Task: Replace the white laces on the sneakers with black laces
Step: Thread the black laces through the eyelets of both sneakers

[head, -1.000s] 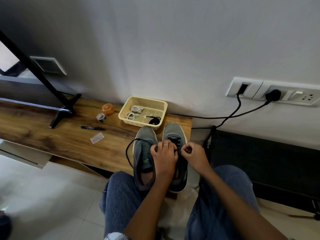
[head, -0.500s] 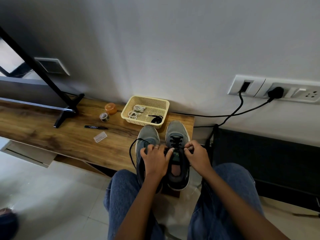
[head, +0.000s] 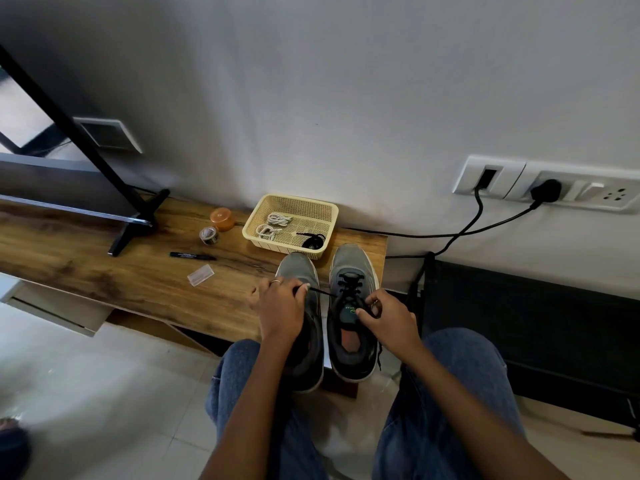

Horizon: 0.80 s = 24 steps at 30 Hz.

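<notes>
Right sneaker [head: 351, 306] nearly laced; your left hand [head: 282, 306] pinches black lace [head: 322, 291] taut, right hand [head: 388, 315] pinches other end. Left sneaker [head: 299, 271] beside it unlaced.

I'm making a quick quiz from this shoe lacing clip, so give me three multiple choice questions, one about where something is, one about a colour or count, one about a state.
1. Where does the marker lie?
A. In the basket
B. On the wooden shelf, left of the basket
C. On the floor

2. How many bundles of white laces are in the basket?
A. Two
B. Four
C. None

3. What is the left hand doing?
A. Resting flat on a knee
B. Pinching a taut black lace
C. Holding the marker

Answers:
1 B, it rests on bare wood of the wooden shelf.
2 A, two white coils lie side by side.
3 B, the black lace runs from its fingers across to the right sneaker, where the right hand pinches the other end.
</notes>
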Motion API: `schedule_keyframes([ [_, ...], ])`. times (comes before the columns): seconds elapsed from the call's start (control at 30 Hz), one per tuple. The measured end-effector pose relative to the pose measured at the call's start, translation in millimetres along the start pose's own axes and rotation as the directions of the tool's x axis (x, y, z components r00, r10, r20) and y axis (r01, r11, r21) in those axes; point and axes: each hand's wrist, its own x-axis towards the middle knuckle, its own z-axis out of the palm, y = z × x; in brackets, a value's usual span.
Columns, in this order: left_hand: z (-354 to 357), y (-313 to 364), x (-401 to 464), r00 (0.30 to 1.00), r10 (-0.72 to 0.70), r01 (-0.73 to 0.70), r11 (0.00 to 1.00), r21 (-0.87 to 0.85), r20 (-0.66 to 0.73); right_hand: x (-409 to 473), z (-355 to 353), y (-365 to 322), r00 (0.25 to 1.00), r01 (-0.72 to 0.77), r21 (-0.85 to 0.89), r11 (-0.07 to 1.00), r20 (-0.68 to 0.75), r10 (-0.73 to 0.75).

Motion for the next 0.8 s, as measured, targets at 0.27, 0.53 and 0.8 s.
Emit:
schedule_keyframes([
  [0.27,-21,-5,2,0.977,-0.206,0.195,0.967,-0.164,-0.055,2,4,12,0.995,-0.090,0.215,0.973,0.059,0.079],
  [0.53,-42,-7,-2,0.968,-0.249,0.174,0.777,-0.605,-0.042,1,-2,10,0.978,-0.174,0.370,0.913,0.172,0.116],
  [0.8,-84,19,-16,0.947,-0.300,0.059,0.511,-0.858,-0.113,-2,-9,8,0.980,-0.150,0.333,0.931,0.173,0.097],
])
